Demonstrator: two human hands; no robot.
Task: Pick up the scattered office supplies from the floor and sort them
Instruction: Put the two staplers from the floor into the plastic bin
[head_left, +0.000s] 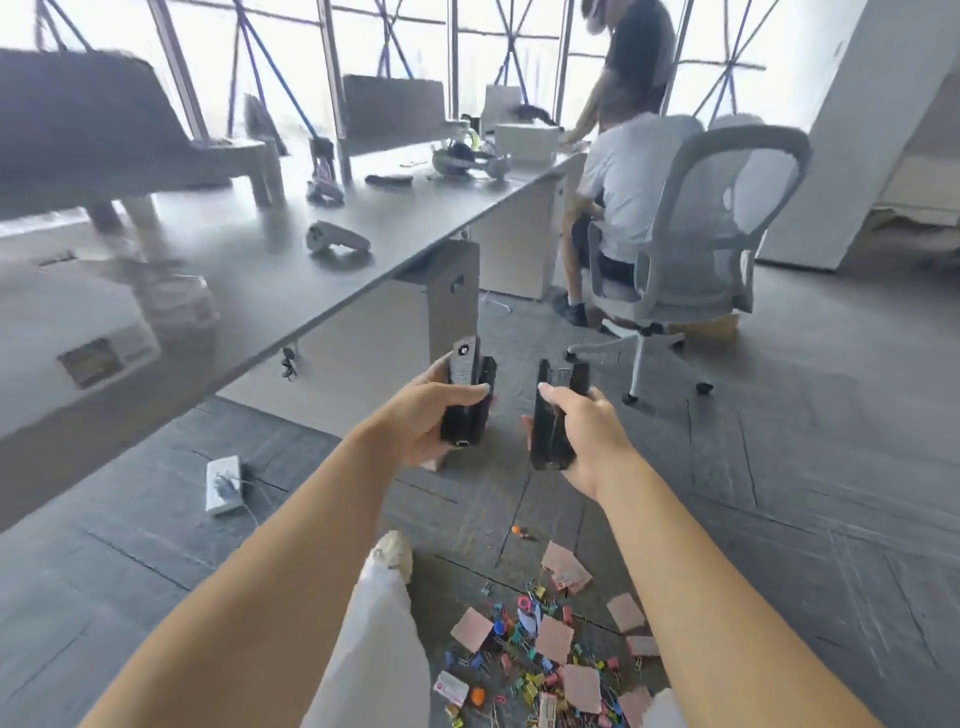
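Both my arms are stretched out in front of me. My left hand grips a black device with a grey labelled face, held upright. My right hand grips a second black device the same way, a short gap between the two. On the grey carpet below lies a heap of coloured binder clips mixed with pink sticky notes. A small white box and an orange piece lie at the heap's edges.
A long grey desk runs along the left, with a grey controller on it. A white power strip lies on the floor under it. A person sits in a white office chair ahead; another stands beyond.
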